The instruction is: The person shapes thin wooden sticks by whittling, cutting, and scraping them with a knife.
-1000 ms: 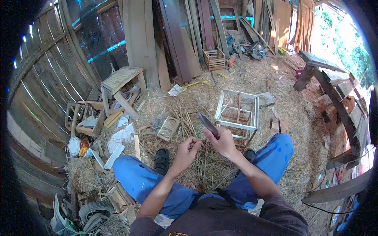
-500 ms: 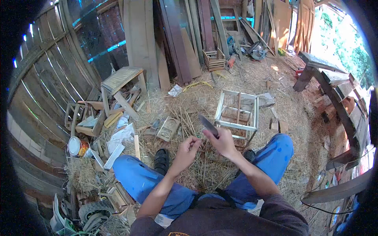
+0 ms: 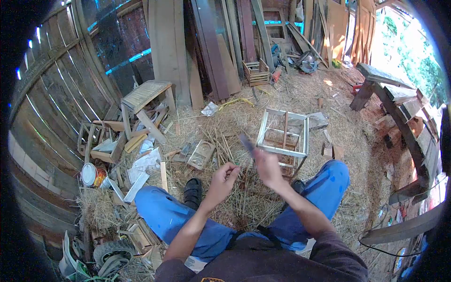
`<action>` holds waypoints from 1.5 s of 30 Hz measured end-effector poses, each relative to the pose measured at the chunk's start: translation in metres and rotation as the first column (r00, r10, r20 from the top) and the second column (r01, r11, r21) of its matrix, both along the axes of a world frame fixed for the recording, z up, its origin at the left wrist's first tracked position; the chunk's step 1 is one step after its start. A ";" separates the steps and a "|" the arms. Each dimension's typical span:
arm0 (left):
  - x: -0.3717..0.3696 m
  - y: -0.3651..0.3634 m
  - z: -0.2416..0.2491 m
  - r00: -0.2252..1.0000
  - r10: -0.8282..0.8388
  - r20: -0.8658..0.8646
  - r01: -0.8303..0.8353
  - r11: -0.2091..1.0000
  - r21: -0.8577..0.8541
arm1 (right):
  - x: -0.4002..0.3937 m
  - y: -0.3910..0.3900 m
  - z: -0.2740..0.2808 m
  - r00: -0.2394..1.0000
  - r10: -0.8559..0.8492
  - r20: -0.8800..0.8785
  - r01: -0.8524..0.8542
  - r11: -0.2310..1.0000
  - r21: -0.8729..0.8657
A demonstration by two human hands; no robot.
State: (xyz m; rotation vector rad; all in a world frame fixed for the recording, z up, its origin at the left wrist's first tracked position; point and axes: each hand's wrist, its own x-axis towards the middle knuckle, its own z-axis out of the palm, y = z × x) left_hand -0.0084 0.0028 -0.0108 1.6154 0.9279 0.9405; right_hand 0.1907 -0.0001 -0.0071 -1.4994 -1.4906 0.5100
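My right hand point(image 3: 268, 168) is wrapped around the handle of a knife point(image 3: 246, 142). Its broad dark blade points up and to the left, slightly blurred, and the fingers cover the handle. To its left, my left hand point(image 3: 224, 179) is closed with thumb and fingertips pinched together. What sits in that pinch, if anything, is too small to make out. Both hands are above straw-like shavings between my knees, apart from each other. Just beyond my right hand stands a small white-edged wooden frame point(image 3: 283, 152).
A carved wooden piece point(image 3: 201, 154) and thin sticks point(image 3: 222, 146) lie ahead on the littered floor. To the left are a small wooden table point(image 3: 146, 92) and a paint can point(image 3: 89, 174). A slatted crate point(image 3: 256, 73) stands farther back; a heavy wooden bench point(image 3: 394, 101) is at right.
My right hand has shifted slightly with the knife, and its blade is now more blurred. My left hand has stayed nearly still.
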 end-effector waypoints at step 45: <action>0.004 -0.002 0.002 0.993 0.097 -0.063 -0.095 0.995 0.043 | -0.017 -0.014 0.024 0.995 0.045 0.084 -0.040 0.997 -0.059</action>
